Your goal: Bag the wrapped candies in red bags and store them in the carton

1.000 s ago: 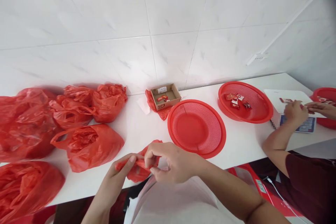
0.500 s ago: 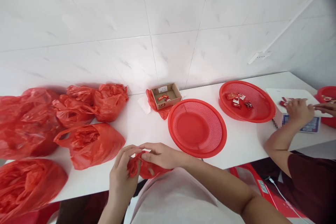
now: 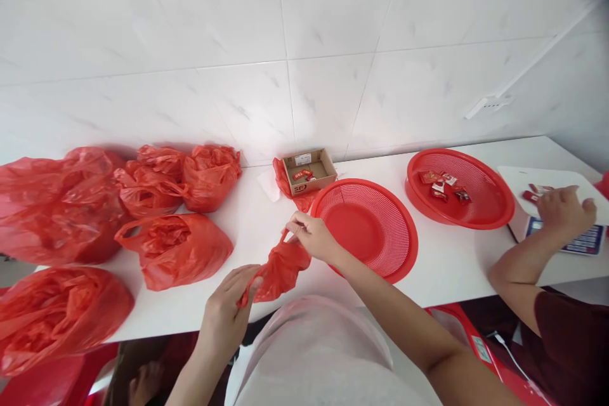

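Observation:
A small red plastic bag (image 3: 281, 271) is stretched between my two hands above the table's front edge. My left hand (image 3: 233, 301) pinches one end of it, low and to the left. Higher up, my right hand (image 3: 311, 236) grips the other end, close to the rim of an empty red mesh basket (image 3: 364, 222). The bag looks partly filled, but its contents are hidden. Behind the basket stands a small cardboard box (image 3: 309, 172) with a few red packets in it.
Several filled red bags (image 3: 185, 250) crowd the table's left side. A second red basket (image 3: 459, 187) on the right holds several small wrapped packets. Farther right, a co-worker's hand (image 3: 566, 209) is over a white scale (image 3: 583, 238).
My hands have drawn apart, pulling the red bag out between them. My right hand has risen toward the basket. The co-worker's second hand has left the view.

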`<action>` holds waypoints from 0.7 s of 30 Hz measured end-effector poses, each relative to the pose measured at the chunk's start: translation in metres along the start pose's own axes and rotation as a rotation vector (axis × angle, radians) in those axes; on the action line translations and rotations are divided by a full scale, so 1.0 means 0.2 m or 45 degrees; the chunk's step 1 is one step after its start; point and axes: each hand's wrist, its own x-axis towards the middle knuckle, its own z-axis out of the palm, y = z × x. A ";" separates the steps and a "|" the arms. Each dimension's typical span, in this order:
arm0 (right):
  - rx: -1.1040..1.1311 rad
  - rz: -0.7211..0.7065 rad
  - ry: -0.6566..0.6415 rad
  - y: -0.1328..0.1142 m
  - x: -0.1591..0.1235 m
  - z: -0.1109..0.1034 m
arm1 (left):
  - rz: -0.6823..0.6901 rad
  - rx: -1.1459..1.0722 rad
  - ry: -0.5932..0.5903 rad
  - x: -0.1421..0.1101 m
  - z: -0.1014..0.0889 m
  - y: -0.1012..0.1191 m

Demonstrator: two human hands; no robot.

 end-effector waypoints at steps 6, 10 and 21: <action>-0.050 0.123 0.189 0.15 0.10 -0.06 | -0.061 -0.131 -0.208 -0.07 -0.03 0.01; -0.129 0.053 0.116 0.07 0.04 -0.04 | -0.358 -0.595 -0.085 -0.06 0.01 0.03; -0.218 -0.368 -0.330 -0.16 -0.08 0.10 | -0.754 -0.816 -0.307 0.07 0.12 0.08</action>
